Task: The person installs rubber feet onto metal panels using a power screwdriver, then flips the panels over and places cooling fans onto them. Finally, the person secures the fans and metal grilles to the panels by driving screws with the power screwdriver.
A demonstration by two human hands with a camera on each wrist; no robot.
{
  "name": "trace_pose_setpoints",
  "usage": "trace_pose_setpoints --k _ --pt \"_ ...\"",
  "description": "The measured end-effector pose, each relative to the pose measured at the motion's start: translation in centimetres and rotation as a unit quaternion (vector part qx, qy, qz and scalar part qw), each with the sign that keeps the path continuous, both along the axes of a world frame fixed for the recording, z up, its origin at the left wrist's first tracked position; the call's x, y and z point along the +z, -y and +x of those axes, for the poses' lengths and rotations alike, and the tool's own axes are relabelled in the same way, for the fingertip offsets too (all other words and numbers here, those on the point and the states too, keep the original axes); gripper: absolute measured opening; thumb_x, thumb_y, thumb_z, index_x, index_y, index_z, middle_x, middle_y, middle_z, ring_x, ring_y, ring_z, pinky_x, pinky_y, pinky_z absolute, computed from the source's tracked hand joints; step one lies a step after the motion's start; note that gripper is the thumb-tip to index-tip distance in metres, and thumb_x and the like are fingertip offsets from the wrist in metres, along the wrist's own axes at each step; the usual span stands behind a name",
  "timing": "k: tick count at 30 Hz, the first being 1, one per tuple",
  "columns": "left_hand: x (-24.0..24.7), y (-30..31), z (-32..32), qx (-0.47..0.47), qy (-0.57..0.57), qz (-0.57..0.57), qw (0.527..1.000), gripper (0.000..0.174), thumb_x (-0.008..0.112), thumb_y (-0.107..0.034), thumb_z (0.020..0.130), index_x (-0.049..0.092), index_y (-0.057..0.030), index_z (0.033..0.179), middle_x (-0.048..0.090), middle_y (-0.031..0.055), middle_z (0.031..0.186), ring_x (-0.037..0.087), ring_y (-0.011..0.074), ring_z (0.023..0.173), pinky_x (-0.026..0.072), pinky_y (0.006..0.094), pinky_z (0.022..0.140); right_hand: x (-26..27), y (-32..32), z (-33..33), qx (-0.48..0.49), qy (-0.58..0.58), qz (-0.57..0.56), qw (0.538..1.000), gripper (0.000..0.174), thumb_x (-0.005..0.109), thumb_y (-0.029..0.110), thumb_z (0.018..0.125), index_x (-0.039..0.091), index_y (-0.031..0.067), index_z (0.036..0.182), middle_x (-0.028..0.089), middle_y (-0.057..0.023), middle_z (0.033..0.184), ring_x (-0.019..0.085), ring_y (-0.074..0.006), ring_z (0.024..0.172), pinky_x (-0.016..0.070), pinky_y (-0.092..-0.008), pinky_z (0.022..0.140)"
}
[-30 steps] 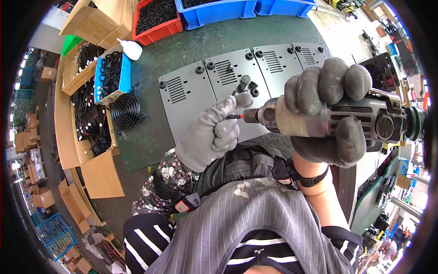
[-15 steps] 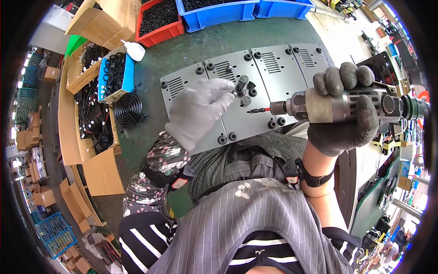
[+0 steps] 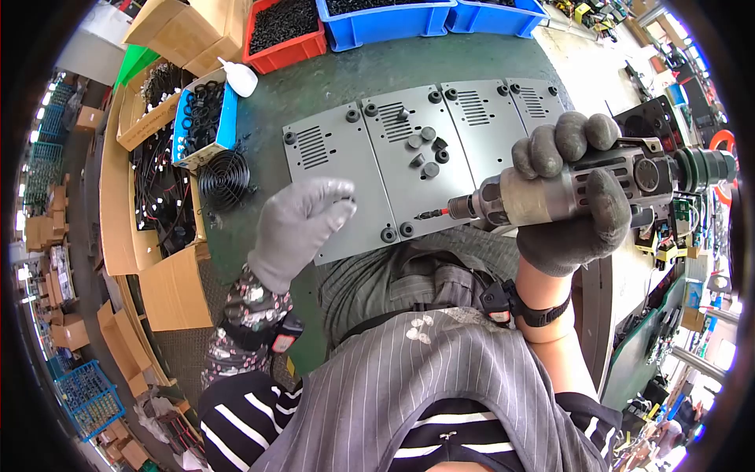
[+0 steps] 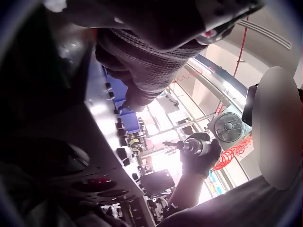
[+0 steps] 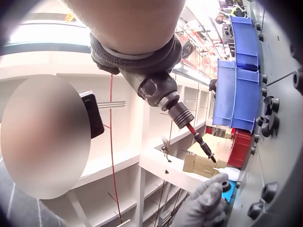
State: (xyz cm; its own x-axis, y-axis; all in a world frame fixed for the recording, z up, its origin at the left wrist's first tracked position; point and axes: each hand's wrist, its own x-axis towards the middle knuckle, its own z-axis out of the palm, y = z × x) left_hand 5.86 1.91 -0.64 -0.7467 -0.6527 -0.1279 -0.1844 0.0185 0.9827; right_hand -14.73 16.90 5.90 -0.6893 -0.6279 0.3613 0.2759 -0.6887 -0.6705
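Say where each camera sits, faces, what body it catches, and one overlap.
Head: worn on the head, facing forward and down at panels; left hand, right hand, arms, torso show.
Left wrist: worn there, facing past left hand toward drill; right hand, blurred head show.
Right wrist: worn there, facing along drill toward left hand; right forearm, blurred head show.
Head and right wrist share: drill, left hand.

Drew the grey-gloved left hand (image 3: 297, 228) back toward eight o'clock, away from the loose round black rubber feet (image 3: 430, 169); swung the silver-and-black power drill (image 3: 531, 200) nose-down toward seven.
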Motion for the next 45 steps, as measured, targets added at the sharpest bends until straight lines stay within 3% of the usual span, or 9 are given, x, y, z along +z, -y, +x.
trace_pose_setpoints --k 2,5,18,22,28,29,31,36,45 --pt "-0.1 -0.4 1.6 -0.004 0.179 -0.098 0.979 0.025 0.068 -0.015 0.079 0.066 -0.0046 0.101 0.068 0.0052 0.089 0.065 0.0101 0.08 0.0511 0.0239 0.069 -0.8 0.5 -0.3 0.094 0.01 -0.068 0.993 0.039 0.055 0.013 0.074 0.048 0.0082 0.112 0.049 -0.0073 0.093 0.051 -0.022 0.08 0.0436 -0.0381 0.073" --pt "-0.1 -0.2 2.2 -0.047 0.17 -0.335 0.926 0.026 0.068 -0.019 0.078 0.067 -0.0082 0.101 0.067 0.0069 0.083 0.064 0.0155 0.073 0.0505 0.0269 0.066 -0.8 1.6 0.8 0.102 0.014 -0.048 0.994 0.038 0.055 0.013 0.073 0.048 0.0083 0.11 0.05 -0.0075 0.092 0.051 -0.022 0.078 0.0444 -0.0382 0.073" --pt "-0.6 -2.5 7.1 0.004 0.109 -0.334 0.936 0.022 0.073 -0.018 0.072 0.071 -0.0097 0.093 0.054 0.0066 0.06 0.052 0.0199 0.052 0.0419 0.0317 0.051 -0.9 5.4 7.0 0.196 -0.046 0.09 0.975 0.035 0.064 0.01 0.075 0.045 0.008 0.104 0.048 -0.0076 0.09 0.055 -0.0218 0.077 0.0473 -0.036 0.069" --pt "-0.4 -2.8 6.9 -0.003 0.203 -0.337 0.92 0.022 0.066 -0.031 0.078 0.069 -0.0162 0.095 0.06 0.0063 0.07 0.061 0.0239 0.067 0.0486 0.0351 0.059 -0.8 7.1 9.2 0.242 -0.025 0.133 0.961 0.037 0.069 0.012 0.072 0.046 0.0086 0.1 0.049 -0.0062 0.087 0.056 -0.0214 0.075 0.0498 -0.0366 0.065" --pt "-1.2 -2.8 7.2 -0.008 0.218 -0.372 0.902 0.027 0.061 -0.035 0.082 0.067 -0.0164 0.1 0.062 0.0066 0.076 0.062 0.0256 0.073 0.0496 0.0376 0.062 -1.6 9.1 10.2 0.259 -0.174 0.122 0.942 0.027 0.061 -0.004 0.072 0.051 0.0057 0.094 0.056 -0.0025 0.078 0.055 -0.0086 0.066 0.0457 -0.023 0.057" --pt "-1.3 -2.8 7.1 -0.003 0.211 -0.362 0.908 0.026 0.061 -0.035 0.082 0.067 -0.0159 0.099 0.063 0.0068 0.077 0.062 0.026 0.073 0.0498 0.038 0.063 -0.5 8.9 9.4 0.235 -0.379 0.237 0.863 0.035 0.073 0.012 0.071 0.045 0.0091 0.093 0.049 -0.0049 0.081 0.055 -0.0174 0.072 0.0502 -0.0324 0.065" --pt "-1.4 -2.7 7.0 0.006 0.202 -0.355 0.913 0.026 0.06 -0.036 0.082 0.067 -0.0154 0.098 0.063 0.0069 0.078 0.062 0.0264 0.073 0.0499 0.0384 0.063 0.5 9.4 11.2 0.307 -0.152 0.154 0.927 0.034 0.072 0.012 0.07 0.046 0.0091 0.091 0.05 -0.0054 0.078 0.056 -0.0175 0.071 0.0501 -0.0326 0.064" --pt "-1.6 -2.7 6.9 0.017 0.183 -0.353 0.917 0.029 0.057 -0.039 0.084 0.065 -0.0127 0.094 0.064 0.0081 0.081 0.063 0.0285 0.074 0.0502 0.0405 0.064 -0.9 9.8 11.5 0.312 -0.125 0.129 0.933 0.03 0.068 0.007 0.072 0.045 0.0071 0.092 0.052 -0.0058 0.075 0.058 -0.0175 0.07 0.0481 -0.0286 0.059" --pt "-1.9 -2.9 6.8 0.029 0.173 -0.412 0.894 0.029 0.055 -0.039 0.084 0.062 -0.0109 0.082 0.062 0.009 0.075 0.061 0.029 0.071 0.0497 0.0421 0.062 -1.4 10.3 10.6 0.285 -0.302 0.143 0.898 0.018 0.068 0.007 0.068 0.054 0.007 0.079 0.053 0.0002 0.071 0.048 -0.0111 0.064 0.0419 -0.0265 0.061"
